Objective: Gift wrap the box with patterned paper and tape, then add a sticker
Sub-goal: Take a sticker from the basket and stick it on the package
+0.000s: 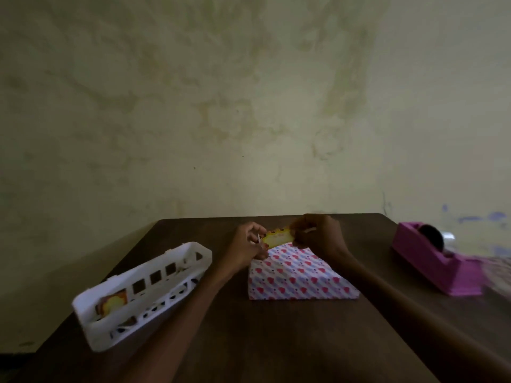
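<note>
One sticker (278,239) pinched by left hand (250,243) grip, right hand (318,233) grip; one wrapped box (298,275).

The wrapped box (298,275) sits on the table (276,341), near the middle. The basket (96,335) lies on the table to the left of the box, a bit apart from it. A second sticker (114,302) stands inside the basket, at its near end. The tape dispenser (431,261) sits to the right of the box, well apart, by the table's right edge. The left hand (250,241) and the right hand (318,233) are over the far end of the box, and they hold the sticker (278,239) between them. The wall (249,106) is behind the table.
</note>
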A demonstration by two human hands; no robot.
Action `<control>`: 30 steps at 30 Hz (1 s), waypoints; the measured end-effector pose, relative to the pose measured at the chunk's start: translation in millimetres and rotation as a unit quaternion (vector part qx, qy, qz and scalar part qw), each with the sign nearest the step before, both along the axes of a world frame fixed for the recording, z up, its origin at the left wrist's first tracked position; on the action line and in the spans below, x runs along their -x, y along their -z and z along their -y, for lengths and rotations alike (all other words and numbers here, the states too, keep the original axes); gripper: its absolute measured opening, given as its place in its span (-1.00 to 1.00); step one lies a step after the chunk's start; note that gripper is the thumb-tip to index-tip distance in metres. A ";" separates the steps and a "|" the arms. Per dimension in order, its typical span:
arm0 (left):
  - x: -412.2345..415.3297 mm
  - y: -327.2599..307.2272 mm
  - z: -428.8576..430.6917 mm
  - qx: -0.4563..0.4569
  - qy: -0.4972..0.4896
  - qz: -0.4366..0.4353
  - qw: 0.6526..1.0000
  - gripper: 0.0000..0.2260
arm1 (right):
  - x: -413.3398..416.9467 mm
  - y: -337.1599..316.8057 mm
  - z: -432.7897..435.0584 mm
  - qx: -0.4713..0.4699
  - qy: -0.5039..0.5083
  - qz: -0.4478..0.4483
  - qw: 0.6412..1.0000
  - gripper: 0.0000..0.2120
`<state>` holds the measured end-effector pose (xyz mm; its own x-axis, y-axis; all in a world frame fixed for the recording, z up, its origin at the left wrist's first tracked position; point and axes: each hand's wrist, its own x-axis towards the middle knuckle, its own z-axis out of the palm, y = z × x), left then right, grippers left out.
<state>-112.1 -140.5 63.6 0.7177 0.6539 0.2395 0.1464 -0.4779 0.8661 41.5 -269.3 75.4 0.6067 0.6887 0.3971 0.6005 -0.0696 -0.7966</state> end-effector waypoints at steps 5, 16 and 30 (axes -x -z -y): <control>-34.2 6.9 20.6 -0.017 0.016 -0.046 0.999 -0.72 | -26.4 10.3 29.1 0.059 0.015 -0.004 0.998 -0.87; -54.5 10.9 27.6 -0.066 0.011 -0.133 0.989 -0.60 | -39.7 31.2 31.9 0.120 0.020 -0.001 0.993 -0.82; -77.3 16.8 17.5 -0.230 -0.034 -0.174 0.957 -0.64 | -48.5 31.5 18.0 0.141 0.017 0.008 0.990 -0.86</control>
<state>-34.8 -158.0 46.8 0.7663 0.5842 0.2676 0.4312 -0.7763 0.4599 90.0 -287.3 43.9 0.6261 0.7532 0.2017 0.6064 -0.3077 -0.7333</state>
